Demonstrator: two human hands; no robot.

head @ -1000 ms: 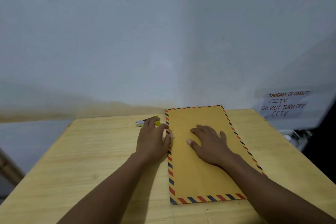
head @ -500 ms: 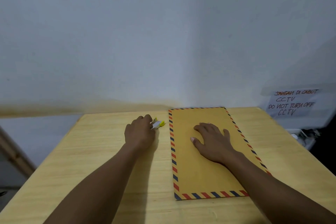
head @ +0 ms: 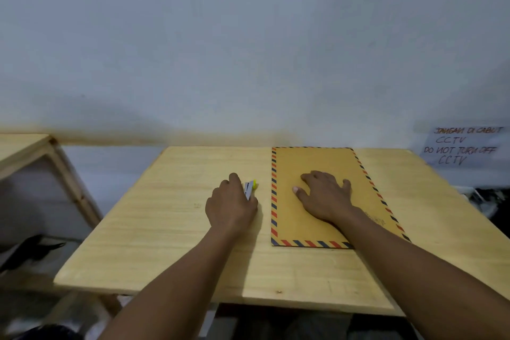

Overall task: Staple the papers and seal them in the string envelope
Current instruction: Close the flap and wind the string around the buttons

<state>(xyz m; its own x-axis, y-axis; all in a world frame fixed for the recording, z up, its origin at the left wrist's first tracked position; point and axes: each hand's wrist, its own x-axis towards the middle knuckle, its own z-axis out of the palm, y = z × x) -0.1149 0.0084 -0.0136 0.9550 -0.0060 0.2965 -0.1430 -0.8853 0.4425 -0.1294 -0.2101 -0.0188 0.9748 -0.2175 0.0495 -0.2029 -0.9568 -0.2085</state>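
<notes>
- Since prev. frames: your left hand [head: 231, 205] has come off the envelope's left edge, closed over the stapler [head: 249, 188] and drawn it a bit nearer you. Right hand unchanged.
- Left hand: curled shut round the stapler; only its silver body and yellow tip show past the fingers. Whether it is lifted or resting on the table [head: 165, 229], can't tell.
- Right hand [head: 325, 199]: flat, fingers spread wide, palm down on the envelope [head: 311, 218], holding nothing, just pinning it.
- Key relation: stapler lies just left of the envelope's left border, not touching it. Envelope long axis runs away from you toward the wall [head: 248, 50], short edge nearest you. Left hand is nearer the tool; right hand is already on the envelope.
- Envelope: brown, red/blue striped border, lying flat on the right half of the table. No string closure visible on this face; flap side likely down, can't confirm.
- Papers: none in view. May be inside or under the envelope; not shown.
- Judgement: stapling not yet begun; you'll need the papers out first.
</notes>
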